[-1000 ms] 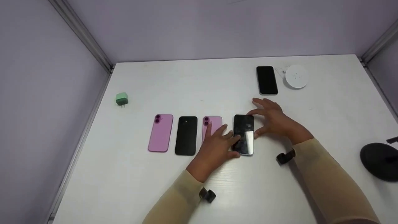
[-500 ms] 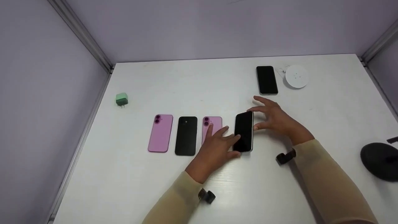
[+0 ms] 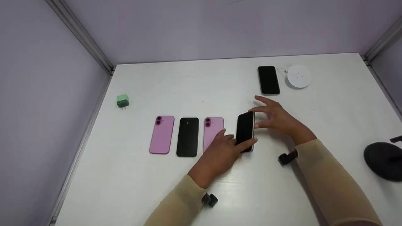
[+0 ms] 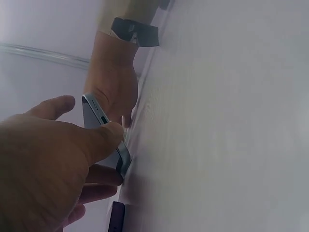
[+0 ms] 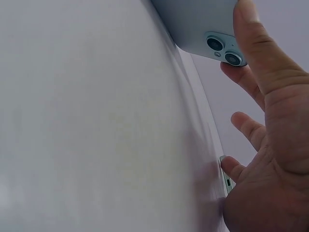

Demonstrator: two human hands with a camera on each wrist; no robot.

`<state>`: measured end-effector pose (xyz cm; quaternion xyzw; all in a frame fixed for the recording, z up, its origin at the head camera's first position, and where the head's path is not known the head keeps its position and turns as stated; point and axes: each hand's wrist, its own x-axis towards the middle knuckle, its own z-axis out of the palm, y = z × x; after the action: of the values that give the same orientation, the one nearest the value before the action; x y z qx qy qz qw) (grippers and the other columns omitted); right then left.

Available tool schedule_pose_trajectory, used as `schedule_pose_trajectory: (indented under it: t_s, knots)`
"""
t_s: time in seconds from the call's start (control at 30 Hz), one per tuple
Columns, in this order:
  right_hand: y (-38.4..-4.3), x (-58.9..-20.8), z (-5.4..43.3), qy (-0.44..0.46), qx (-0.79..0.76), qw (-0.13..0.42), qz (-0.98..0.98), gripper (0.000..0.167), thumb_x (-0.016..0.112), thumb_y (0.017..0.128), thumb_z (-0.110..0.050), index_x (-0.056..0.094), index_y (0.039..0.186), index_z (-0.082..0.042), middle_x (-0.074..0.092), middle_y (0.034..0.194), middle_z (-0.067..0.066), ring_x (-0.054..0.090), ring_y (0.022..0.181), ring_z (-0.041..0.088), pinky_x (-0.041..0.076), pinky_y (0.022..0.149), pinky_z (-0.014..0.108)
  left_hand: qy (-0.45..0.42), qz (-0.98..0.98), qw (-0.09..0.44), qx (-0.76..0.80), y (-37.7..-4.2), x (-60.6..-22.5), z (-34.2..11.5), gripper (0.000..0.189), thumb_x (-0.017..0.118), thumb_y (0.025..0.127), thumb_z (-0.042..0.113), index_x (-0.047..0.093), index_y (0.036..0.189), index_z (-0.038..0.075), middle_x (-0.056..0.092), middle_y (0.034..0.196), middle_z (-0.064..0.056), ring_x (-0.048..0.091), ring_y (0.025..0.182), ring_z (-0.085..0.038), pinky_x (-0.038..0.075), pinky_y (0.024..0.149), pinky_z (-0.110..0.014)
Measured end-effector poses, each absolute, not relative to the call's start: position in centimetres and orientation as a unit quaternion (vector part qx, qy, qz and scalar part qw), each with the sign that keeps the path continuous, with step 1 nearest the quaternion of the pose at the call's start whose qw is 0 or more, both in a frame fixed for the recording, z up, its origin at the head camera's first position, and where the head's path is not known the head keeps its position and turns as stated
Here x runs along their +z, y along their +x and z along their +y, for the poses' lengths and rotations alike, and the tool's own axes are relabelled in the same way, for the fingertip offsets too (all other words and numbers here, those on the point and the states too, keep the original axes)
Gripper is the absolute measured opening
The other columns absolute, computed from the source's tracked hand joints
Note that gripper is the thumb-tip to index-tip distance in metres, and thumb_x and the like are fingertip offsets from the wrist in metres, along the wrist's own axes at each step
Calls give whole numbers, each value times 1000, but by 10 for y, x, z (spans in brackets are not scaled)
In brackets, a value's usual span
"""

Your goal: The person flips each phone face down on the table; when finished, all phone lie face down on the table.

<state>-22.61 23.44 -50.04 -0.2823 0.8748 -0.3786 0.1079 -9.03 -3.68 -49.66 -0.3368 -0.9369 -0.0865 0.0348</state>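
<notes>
A: Please tell me, from the near side, how the hands are.

B: The left hand [image 3: 221,153] comes first. Its thumb is at the bottom edge of the tilted phone [image 3: 245,125] and another finger is at the lower corner; I judge it as a pinch. The index finger stretches across the screen.

A: And the other one?

B: The right hand [image 3: 276,117] pinches the upper part with thumb and index finger, near the camera lenses [image 5: 215,42]; its remaining fingers are spread. So the phone is between both hands, its right side lifted from the table [image 3: 257,194].

A: What could go wrong?

B: The fingers hold little more than edges, so the phone could slip and fall flat, if one hand releases too early. The left hand could also push the partly covered pink phone [image 3: 213,125] under it. Whether they touch, I cannot tell.

A: What else is around?

B: Further left lie a black phone [image 3: 187,137] and a second pink phone [image 3: 161,135]; farther away, a green plug [image 3: 122,100]. Beyond the right hand is a dark-screened phone [image 3: 268,80], which would obstruct a forward reach, and beside it a white disc [image 3: 298,76].
</notes>
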Motion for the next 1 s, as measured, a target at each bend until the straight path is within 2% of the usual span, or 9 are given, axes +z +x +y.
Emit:
schedule_pose_trajectory:
  t_s: [0.1,0.3,0.57,0.7,0.83,0.9,1.0]
  knots:
    - [-225,-498,232,-271,-379,117,877,57,92,90,-23,73,143,-10,26,180,19,16,167,49,13,132,73,-339,-937,36,-79,-90,-496,-36,69,76,104,30,45,164,47,81,128,-7,72,130,-32,35,130,-56]
    - [-225,-499,229,-267,-378,118,879,59,92,89,-24,73,143,-12,27,180,17,16,167,47,13,133,72,-334,-938,32,-90,-90,-498,-40,62,75,106,28,48,160,42,82,121,0,71,127,-24,39,129,-53]
    - [-231,-500,210,-267,-290,102,913,62,85,95,-13,66,153,-19,34,177,18,22,165,49,11,132,70,-312,-940,1,-140,-88,-499,-46,62,74,106,24,47,160,38,81,126,2,66,137,-23,34,132,-46]
    - [-236,-500,196,-269,-257,110,922,47,83,97,-12,75,142,-26,34,178,15,18,166,50,8,133,70,-304,-941,1,-151,-86,-499,-49,60,72,107,26,47,161,36,81,127,3,66,138,-21,33,133,-43]
    - [-236,-501,192,-255,-255,120,925,35,87,94,-19,82,129,-24,34,178,11,13,167,48,3,133,70,-308,-937,3,-162,-85,-499,-50,58,71,108,26,47,161,32,79,132,3,65,140,-17,32,134,-42]
    - [-237,-501,192,-251,-254,123,926,39,91,90,-25,83,128,-21,34,178,10,12,168,48,1,133,71,-305,-936,-3,-173,-86,-498,-51,58,70,109,25,47,162,30,77,137,2,64,142,-16,31,134,-41]
    - [-236,-502,190,-254,-252,123,926,57,96,84,-32,79,135,-13,34,179,9,12,168,48,0,132,73,-293,-936,-15,-192,-85,-498,-52,57,67,110,24,47,163,26,72,147,-1,62,145,-17,28,136,-39]
